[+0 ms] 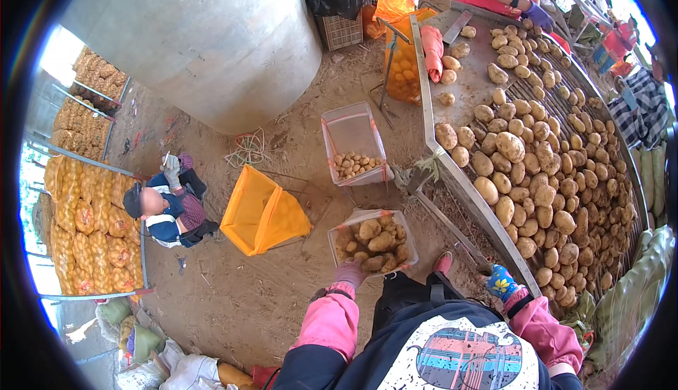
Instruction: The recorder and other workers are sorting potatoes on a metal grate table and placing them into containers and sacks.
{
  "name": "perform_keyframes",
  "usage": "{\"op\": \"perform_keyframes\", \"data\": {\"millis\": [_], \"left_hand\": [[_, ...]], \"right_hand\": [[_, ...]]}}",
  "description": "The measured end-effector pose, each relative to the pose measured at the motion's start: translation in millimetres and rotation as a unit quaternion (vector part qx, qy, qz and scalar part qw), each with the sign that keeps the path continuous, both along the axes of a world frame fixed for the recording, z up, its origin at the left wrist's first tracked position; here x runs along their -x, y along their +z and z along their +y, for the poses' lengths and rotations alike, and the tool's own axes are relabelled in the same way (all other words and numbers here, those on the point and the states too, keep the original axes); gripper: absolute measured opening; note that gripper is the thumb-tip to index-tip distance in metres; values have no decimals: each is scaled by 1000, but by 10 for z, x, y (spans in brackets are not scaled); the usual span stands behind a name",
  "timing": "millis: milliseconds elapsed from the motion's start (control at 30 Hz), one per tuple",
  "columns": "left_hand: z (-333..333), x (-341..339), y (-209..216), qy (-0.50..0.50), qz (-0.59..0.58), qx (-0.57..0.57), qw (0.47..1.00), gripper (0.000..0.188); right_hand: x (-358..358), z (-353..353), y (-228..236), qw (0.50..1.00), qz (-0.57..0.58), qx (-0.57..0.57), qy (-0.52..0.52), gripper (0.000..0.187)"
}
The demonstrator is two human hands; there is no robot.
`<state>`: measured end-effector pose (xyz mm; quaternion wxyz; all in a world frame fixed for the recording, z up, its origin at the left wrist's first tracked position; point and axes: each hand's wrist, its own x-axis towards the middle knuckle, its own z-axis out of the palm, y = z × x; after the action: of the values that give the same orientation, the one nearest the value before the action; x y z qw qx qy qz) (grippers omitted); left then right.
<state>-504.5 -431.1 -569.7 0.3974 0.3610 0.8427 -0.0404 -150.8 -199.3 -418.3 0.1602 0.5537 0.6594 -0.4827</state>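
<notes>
My left hand point(349, 272), in a mauve glove, is at the near-left rim of a clear plastic crate point(405, 266). Large potatoes point(380, 238) lie in that crate; the left fingertips are hidden among them and the rim, so their grip does not show. By the near edge of a metal sorting table point(462, 178) is my right hand point(500, 282), in a blue flowered glove. Its fingers are curled beside a small dark thing that I cannot make out. Many potatoes point(544, 196) are spread over the slatted table top.
Another clear crate point(339, 125) holds small potatoes. An orange mesh bag point(265, 213) stands propped wide on a frame. A person point(169, 203) crouches at left near stacked potato sacks point(92, 228). Across the table, a co-worker's purple-gloved hand point(538, 16) is near the potatoes.
</notes>
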Motion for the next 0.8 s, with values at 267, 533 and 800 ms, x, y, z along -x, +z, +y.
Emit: {"op": "perform_keyframes", "data": {"millis": [267,533,800], "left_hand": [[11,-4,-70,-81,-88,82,989,49],[183,-333,-299,-115,32,138,983,33],[450,-197,99,-89,182,-261,944,42]], "right_hand": [[-27,6,131,1000,12,-12,0,42],[-65,110,201,992,69,-106,-27,32],[73,504,279,957,83,-219,-170,22]]}}
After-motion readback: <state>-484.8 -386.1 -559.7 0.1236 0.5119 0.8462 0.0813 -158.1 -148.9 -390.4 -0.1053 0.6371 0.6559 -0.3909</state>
